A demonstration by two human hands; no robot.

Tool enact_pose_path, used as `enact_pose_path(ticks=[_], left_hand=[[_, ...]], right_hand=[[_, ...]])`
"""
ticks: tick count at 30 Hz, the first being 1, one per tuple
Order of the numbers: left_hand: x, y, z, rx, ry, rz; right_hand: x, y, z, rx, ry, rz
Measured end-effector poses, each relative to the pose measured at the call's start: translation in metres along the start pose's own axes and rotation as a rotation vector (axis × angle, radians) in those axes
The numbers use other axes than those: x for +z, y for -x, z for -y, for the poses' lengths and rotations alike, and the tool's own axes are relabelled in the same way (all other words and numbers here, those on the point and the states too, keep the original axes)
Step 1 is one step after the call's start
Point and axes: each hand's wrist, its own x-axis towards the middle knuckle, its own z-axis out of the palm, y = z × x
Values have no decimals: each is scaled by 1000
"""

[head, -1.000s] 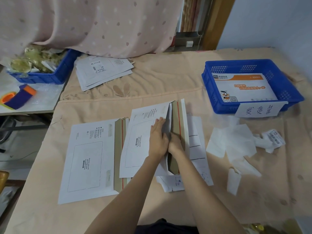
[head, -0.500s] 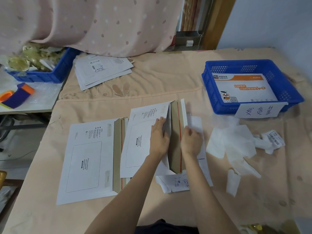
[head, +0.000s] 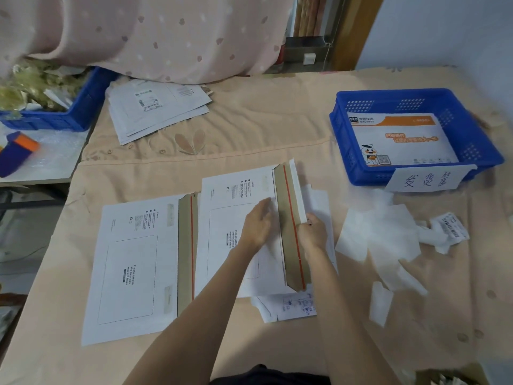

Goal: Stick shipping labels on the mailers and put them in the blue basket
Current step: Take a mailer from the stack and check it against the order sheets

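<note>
I am partway through one white cardboard mailer (head: pixel 236 215), which lies in the middle of the peach cloth-covered surface (head: pixel 249 129). My left hand (head: pixel 256 223) lies flat on its face, fingers straight, pressing it down. My right hand (head: pixel 312 232) has its fingers curled round the edge of the brown flap with the red tear strip (head: pixel 290 226), which stands raised along the mailer's right side. By my reckoning I am folding this flap over to seal it. A second white mailer (head: pixel 133 268) lies just to the left, its flap open too. The blue plastic basket (head: pixel 483 140) sits well apart at the far right with one orange-and-white mailer (head: pixel 399 140) inside. Peeled white backing scraps (head: pixel 380 237) lie near my right hand. Next, I judge, the flap must be pressed flat along its whole length and a label stuck inside the printed frame, before the mailer is carried to the basket.
</note>
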Motion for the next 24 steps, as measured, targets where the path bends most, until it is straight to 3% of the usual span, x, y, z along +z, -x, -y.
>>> enact_pose_path(ticks=[3, 8, 12, 17, 20, 24], left_hand=[[-17, -25, -2, 5, -38, -79], [-53, -77, -17, 150, -335, -306], [-71, -105, -28, 109, -466, -283], [-77, -111, -22, -73, -374, -224], [-77, -104, -19, -155, -248, -276], [-84, -94, -2, -261, -9, -360]], right_hand=[[-2, -13, 1, 12, 10, 42], [-20, -24, 17, -80, 58, 89], [-32, -34, 35, -160, 41, 190], [-38, -48, 45, -195, 45, 243], [-38, -59, 35, -230, 170, 132], [-45, -62, 14, -147, 232, -196]])
